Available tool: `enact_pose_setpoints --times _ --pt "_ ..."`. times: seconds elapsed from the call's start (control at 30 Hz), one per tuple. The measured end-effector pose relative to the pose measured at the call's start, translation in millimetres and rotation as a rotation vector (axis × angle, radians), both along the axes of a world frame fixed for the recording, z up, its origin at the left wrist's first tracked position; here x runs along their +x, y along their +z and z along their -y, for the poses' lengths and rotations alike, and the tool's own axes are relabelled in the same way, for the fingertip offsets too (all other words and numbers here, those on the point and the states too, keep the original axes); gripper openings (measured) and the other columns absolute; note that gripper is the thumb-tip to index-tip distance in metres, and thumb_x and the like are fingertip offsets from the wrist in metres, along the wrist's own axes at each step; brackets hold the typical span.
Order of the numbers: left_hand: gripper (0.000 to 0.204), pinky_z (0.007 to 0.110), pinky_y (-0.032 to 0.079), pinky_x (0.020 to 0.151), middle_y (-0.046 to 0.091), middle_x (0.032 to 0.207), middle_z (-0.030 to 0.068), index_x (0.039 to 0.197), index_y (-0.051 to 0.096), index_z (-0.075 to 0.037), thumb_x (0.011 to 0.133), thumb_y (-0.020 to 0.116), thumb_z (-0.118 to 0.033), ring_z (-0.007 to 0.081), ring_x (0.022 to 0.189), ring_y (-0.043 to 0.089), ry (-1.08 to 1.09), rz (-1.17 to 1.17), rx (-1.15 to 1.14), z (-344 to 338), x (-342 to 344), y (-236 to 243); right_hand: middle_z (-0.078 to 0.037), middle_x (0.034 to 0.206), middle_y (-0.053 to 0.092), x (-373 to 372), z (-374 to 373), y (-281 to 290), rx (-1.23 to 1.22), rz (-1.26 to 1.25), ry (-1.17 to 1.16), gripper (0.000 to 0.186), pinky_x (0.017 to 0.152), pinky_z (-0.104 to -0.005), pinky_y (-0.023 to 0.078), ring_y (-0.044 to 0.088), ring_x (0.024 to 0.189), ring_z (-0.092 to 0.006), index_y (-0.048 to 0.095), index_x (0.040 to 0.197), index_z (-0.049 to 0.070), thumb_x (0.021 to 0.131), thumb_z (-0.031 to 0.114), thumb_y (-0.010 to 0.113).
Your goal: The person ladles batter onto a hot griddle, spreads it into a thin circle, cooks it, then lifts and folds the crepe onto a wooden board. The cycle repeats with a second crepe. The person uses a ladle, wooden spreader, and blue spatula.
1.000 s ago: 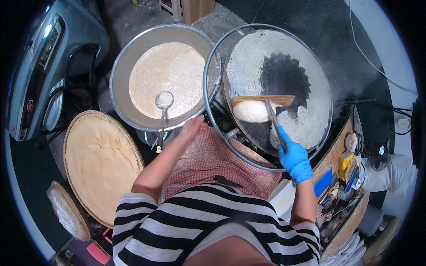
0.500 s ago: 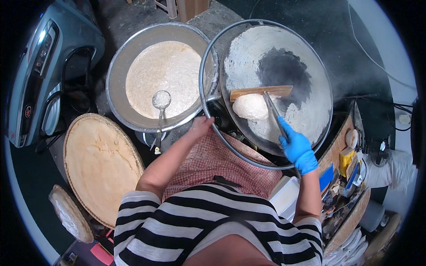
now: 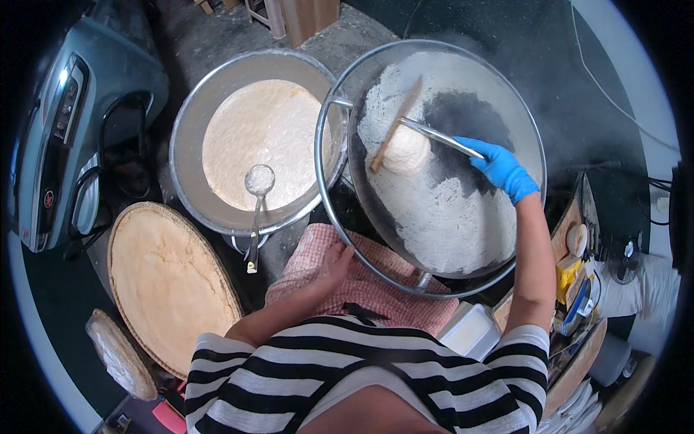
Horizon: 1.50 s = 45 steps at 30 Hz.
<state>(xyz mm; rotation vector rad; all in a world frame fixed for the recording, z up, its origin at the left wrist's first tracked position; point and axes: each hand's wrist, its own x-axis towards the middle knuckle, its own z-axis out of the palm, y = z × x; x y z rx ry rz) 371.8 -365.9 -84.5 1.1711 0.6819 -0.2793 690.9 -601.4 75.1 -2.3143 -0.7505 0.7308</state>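
My right hand [image 3: 502, 170], in a blue glove, is closed round the metal handle of a wooden-bladed spreader [image 3: 396, 130]. Its blade stands slantwise on the left part of a round dark griddle [image 3: 473, 123]. Pressed against the right side of the blade is a lump of pale batter [image 3: 406, 152]. A thin whitish layer coats much of the griddle, with a dark bare patch beyond the middle. My bare left hand [image 3: 336, 262] has its fingers curled at the metal ring [image 3: 327, 192] that circles the griddle, on its near left side.
Left of the griddle stands a big metal pot [image 3: 189, 181] of batter, with a ladle [image 3: 259, 181] resting in it. A large round tan disc [image 3: 170, 282] leans nearer on the left. A white container [image 3: 468, 333] and cluttered boards lie at the near right. Steam rises beyond the griddle.
The ring has turned, bringing its spokes to new places. My left hand has come nearer to me along it. The spreader has swung from crosswise to slantwise, with my right hand farther up and right.
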Motion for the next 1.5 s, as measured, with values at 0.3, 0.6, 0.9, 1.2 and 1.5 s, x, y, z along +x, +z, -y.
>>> enact_pose_setpoints --times 0.3,0.6,0.9,1.2,1.5 --pt "0.024 0.024 0.048 0.057 0.064 0.078 0.0097 0.091 0.057 -0.001 0.093 0.048 -0.023 0.0135 0.063 0.059 -0.007 -0.051 -0.037 -96.6 83.7 -9.8 -0.007 0.111 0.062 10.0 66.4 23.3 -0.04 0.005 -0.135 0.039 0.089 -0.0279 0.042 0.057 0.099 -0.0158 0.053 0.125 0.014 0.086 0.007 0.053" --pt "0.042 0.025 0.05 0.065 0.063 0.086 0.008 0.104 0.053 -0.002 0.091 0.047 -0.042 0.0141 0.07 0.061 -0.015 -0.097 0.161 -130.4 115.8 -8.8 -0.019 0.099 0.061 -48.8 20.1 3.6 -0.177 0.36 -0.302 0.036 0.077 -0.0421 0.047 0.058 0.088 -0.0377 0.05 0.124 0.026 0.088 0.023 0.051" --pt "0.05 0.035 0.05 0.071 0.063 0.092 0.0162 0.111 0.045 -0.003 0.09 0.045 -0.049 0.0256 0.078 0.061 0.198 -0.091 -0.156 -49.8 54.2 -28.1 -0.019 0.102 0.06 -58.2 20.4 7.6 -0.144 0.453 -0.411 0.038 0.08 -0.0422 0.046 0.057 0.093 -0.0374 0.05 0.125 0.026 0.087 0.021 0.051" --pt "0.058 0.035 0.048 0.074 0.057 0.096 0.0099 0.113 0.048 -0.005 0.087 0.043 -0.057 0.0207 0.082 0.057 0.127 -0.175 -0.186 -0.3 -3.6 -11.4 -0.02 0.104 0.059 -100.9 45.2 3.4 -0.202 0.348 -0.451 0.04 0.08 -0.0419 0.046 0.057 0.094 -0.0378 0.048 0.126 0.028 0.087 0.019 0.049" --pt "0.028 0.03 0.049 0.059 0.064 0.076 0.012 0.09 0.055 0.001 0.093 0.046 -0.026 0.0201 0.064 0.061 0.072 0.005 0.013 -30.4 31.1 -21.9 -0.02 0.103 0.06 -135.0 44.8 4.8 -0.228 0.339 -0.481 0.039 0.079 -0.0413 0.046 0.058 0.091 -0.0378 0.049 0.126 0.026 0.087 0.018 0.049"
